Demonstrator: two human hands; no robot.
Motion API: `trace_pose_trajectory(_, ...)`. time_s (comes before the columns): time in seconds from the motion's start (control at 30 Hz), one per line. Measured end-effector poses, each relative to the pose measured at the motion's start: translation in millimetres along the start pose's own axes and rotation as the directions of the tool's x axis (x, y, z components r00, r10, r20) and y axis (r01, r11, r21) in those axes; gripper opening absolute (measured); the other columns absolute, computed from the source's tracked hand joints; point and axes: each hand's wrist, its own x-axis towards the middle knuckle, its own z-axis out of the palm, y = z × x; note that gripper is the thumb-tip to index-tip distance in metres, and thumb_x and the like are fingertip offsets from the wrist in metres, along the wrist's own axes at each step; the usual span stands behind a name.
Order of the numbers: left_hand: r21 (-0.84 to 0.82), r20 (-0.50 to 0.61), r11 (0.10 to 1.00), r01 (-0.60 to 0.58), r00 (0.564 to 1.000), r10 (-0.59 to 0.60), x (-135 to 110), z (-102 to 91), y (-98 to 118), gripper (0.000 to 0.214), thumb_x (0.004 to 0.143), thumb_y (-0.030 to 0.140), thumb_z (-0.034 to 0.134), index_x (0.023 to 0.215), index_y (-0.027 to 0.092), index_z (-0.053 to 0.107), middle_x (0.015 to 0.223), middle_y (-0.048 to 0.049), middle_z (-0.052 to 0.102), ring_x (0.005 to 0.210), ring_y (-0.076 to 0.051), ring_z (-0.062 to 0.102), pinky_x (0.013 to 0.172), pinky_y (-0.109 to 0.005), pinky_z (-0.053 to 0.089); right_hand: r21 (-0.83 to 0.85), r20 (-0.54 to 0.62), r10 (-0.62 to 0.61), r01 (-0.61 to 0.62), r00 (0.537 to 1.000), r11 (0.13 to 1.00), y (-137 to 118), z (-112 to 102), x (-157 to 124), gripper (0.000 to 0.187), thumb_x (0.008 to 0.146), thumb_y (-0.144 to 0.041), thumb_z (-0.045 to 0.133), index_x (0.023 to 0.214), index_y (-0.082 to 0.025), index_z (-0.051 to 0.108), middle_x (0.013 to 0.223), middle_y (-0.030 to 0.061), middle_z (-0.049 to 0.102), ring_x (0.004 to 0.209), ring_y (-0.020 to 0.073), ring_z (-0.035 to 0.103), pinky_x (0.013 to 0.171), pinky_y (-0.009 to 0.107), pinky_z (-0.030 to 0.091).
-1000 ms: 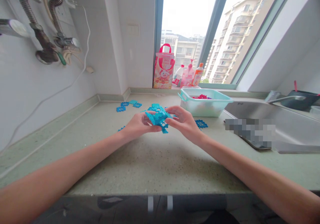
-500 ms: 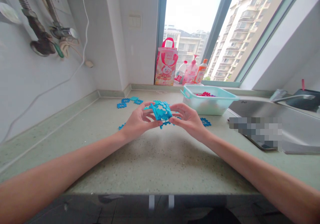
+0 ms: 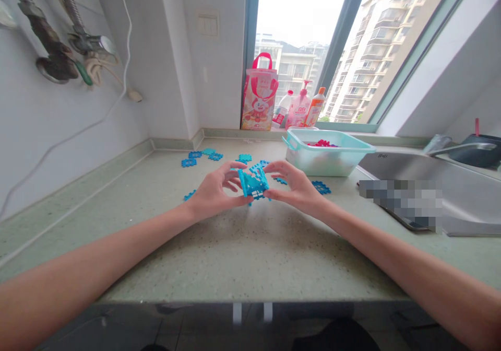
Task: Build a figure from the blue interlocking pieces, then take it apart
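Between my two hands is a blue box-like assembly of interlocking plastic tiles (image 3: 255,185), with notched edges and an opening toward the top. My left hand (image 3: 219,189) grips its left side, thumb low and fingers behind. On its right side, my right hand (image 3: 291,186) holds it with thumb below and index finger above. Part of the assembly is hidden by the fingers. Loose blue tiles lie around it: a dark blue tile (image 3: 321,187) right of my right hand, a light blue tile (image 3: 245,158) behind, and a partly covered tile (image 3: 189,195) beside my left wrist.
Several joined or touching blue tiles (image 3: 195,155) lie at the back left of the counter (image 3: 250,257). A mint plastic basin (image 3: 332,158) with red and purple pieces stands back right, by the sink (image 3: 462,199). A pink bag (image 3: 260,100) and bottles (image 3: 299,108) line the windowsill.
The tile assembly has tilted in my hands, so its top opening and a windowed front tile show more. Both hands keep their hold. The view has shifted slightly.
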Motion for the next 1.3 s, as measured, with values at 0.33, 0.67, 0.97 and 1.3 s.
trace_pose_trajectory(0.33, -0.130, 0.157, 0.990, 0.055, 0.987, -0.034, 9, -22.9, 10, 0.071, 0.096, 0.076, 0.057, 0.135, 0.018, 0.064, 0.122, -0.0149, 0.075, 0.098, -0.027, 0.075, 0.069, -0.032, 0.062, -0.133, 0.012, -0.110, 0.111, 0.994, 0.985, -4, -2, -2, 0.048, 0.082, -0.044, 0.088, 0.121, -0.026, 0.067, 0.121, 0.0066, 0.077, 0.116, 0.0264, 0.072, 0.100, 0.046, 0.058)
trace_pose_trajectory(0.67, 0.083, 0.369, 0.994, 0.069, 0.925, -0.095, 15, -47.8, 30, 0.043, 0.080, 0.034, 0.079, 0.120, 0.020, 0.077, 0.118, -0.0093, 0.077, 0.100, -0.027, 0.075, 0.072, -0.031, 0.062, -0.392, 0.219, -0.400, 0.455, 0.890, 0.799, -17, 6, -6, 0.037, 0.090, -0.034, 0.080, 0.125, -0.030, 0.067, 0.133, 0.0084, 0.075, 0.119, 0.0288, 0.072, 0.105, 0.051, 0.057)
trace_pose_trajectory(0.97, 0.228, 0.272, 0.973, -0.046, 0.962, -0.018, 11, -40.0, 35, 0.036, 0.075, 0.028, 0.080, 0.110, 0.022, 0.084, 0.104, -0.0065, 0.081, 0.090, -0.022, 0.074, 0.064, -0.025, 0.057, -0.466, 0.267, -0.451, 0.523, 0.852, 0.714, -7, 5, -8, 0.031, 0.090, -0.033, 0.080, 0.120, -0.034, 0.073, 0.135, 0.0059, 0.075, 0.122, 0.0307, 0.070, 0.107, 0.056, 0.057)
trace_pose_trajectory(1.3, 0.440, 0.288, 0.859, -0.262, 0.947, 0.142, 8, -44.7, 39, 0.022, 0.080, 0.030, 0.082, 0.101, 0.023, 0.086, 0.091, -0.0041, 0.082, 0.078, -0.020, 0.075, 0.070, -0.027, 0.060, -0.525, 0.320, -0.476, 0.572, 0.819, 0.630, -10, 5, -8, 0.024, 0.093, -0.033, 0.078, 0.117, -0.035, 0.075, 0.135, 0.0038, 0.075, 0.122, 0.0296, 0.070, 0.102, 0.054, 0.060)
